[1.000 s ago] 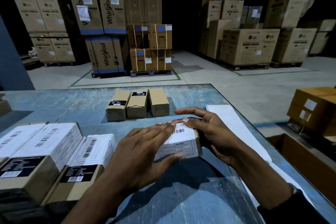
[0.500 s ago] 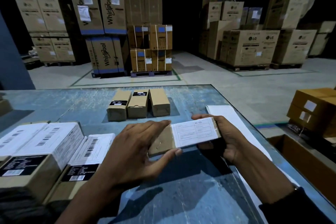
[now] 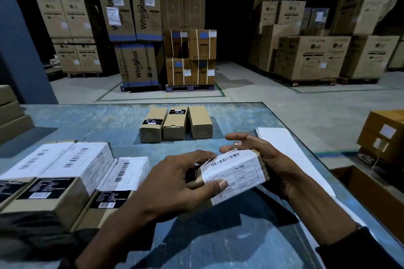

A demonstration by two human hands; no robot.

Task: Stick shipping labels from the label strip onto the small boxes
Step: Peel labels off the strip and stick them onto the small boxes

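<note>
A small cardboard box [image 3: 236, 172] wrapped in a white shipping label with a barcode is held tilted above the blue table [image 3: 229, 242]. My left hand [image 3: 175, 183] grips its left end, thumb pressed on the label's lower edge. My right hand [image 3: 269, 164] cups the right end from behind, index finger stretched out over the top. The white label strip [image 3: 286, 150] lies along the table's right edge, behind my right hand. Three unlabelled small boxes [image 3: 176, 125] stand side by side at the table's middle back. Three labelled boxes [image 3: 83, 166] lie at the left.
An open carton [image 3: 371, 188] and stacked brown cartons [image 3: 384, 135] sit off the table's right side. More cartons [image 3: 11, 113] stand at the far left. Large appliance boxes on pallets [image 3: 190, 57] fill the warehouse floor beyond.
The box has been turned in both hands: first flat with the barcode up, then side face up, now tilted with the barcode face and the side panel both showing.
</note>
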